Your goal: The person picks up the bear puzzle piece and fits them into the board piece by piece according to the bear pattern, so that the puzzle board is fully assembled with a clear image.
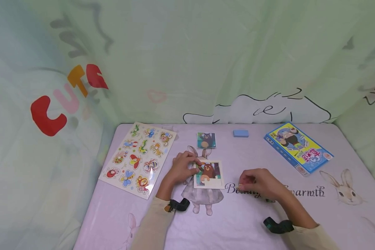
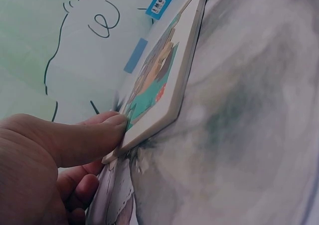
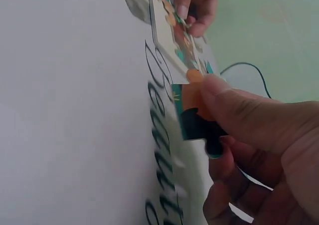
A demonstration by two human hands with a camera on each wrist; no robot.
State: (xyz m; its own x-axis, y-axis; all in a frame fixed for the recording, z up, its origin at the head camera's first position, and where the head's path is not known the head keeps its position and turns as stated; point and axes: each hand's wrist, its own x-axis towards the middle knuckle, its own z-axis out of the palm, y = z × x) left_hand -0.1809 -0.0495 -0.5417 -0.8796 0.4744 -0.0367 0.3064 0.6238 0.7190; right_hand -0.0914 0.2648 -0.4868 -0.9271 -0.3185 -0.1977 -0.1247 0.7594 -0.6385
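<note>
A small jigsaw puzzle board (image 1: 191,185) with a cream frame and a partly filled bear picture lies before me. My left hand (image 1: 183,166) grips its left edge near the upper corner. In the left wrist view the thumb (image 2: 107,130) lies on the frame (image 2: 172,108), with other fingers curled by the edge. To the right, my right hand (image 1: 258,182) is raised off the board. Its thumb and fingers pinch a puzzle piece (image 3: 192,120), coloured orange, dark and teal, with a knob at its lower end. Beneath this hand shows a small dark green thing (image 1: 269,200), mostly hidden.
Behind the board lies a bear picture card (image 1: 206,140), with a blue block (image 1: 241,133) to its right. An insect sticker sheet (image 1: 128,163) is at left. A blue and yellow box (image 1: 300,147) lies at right. Fabric (image 1: 187,62) hangs behind the table.
</note>
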